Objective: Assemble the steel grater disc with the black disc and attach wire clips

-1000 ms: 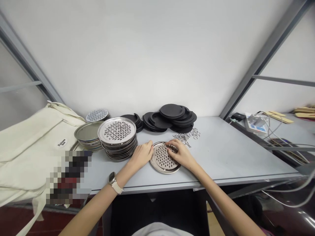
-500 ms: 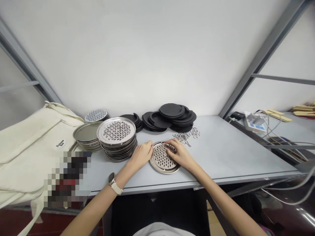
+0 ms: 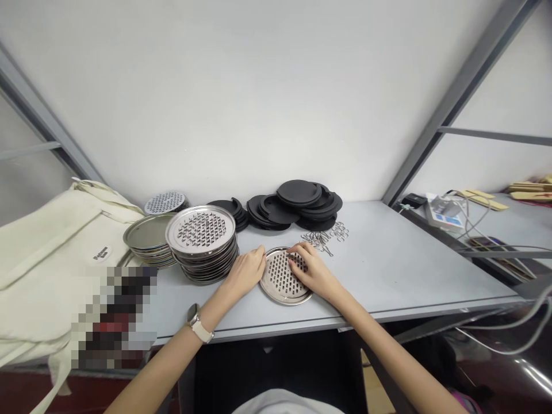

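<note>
A round metal grater (image 3: 282,282), its face full of raised holes, lies on the grey table in front of me. My left hand (image 3: 246,270) is closed at its left rim, fingers curled together against the edge. From the right, my right hand (image 3: 315,271) bends over the disc, fingers at the far rim and thumb on the perforated face. To the left stands a tall stack of similar graters (image 3: 200,230). Behind the hands, small metal clips and rings (image 3: 317,240) lie in a loose heap beside several black round discs (image 3: 297,195).
A stack of plain round metal plates (image 3: 149,233) and another perforated disc (image 3: 166,202) stand at the left. A cream cloth bag (image 3: 52,253) covers the table's left end. Grey metal frame posts (image 3: 457,103) rise on both sides. Cables and a small box (image 3: 444,211) sit at the right.
The whole view has shifted slightly, so things appear a little further left. Both hands keep the same hold on the grater.
</note>
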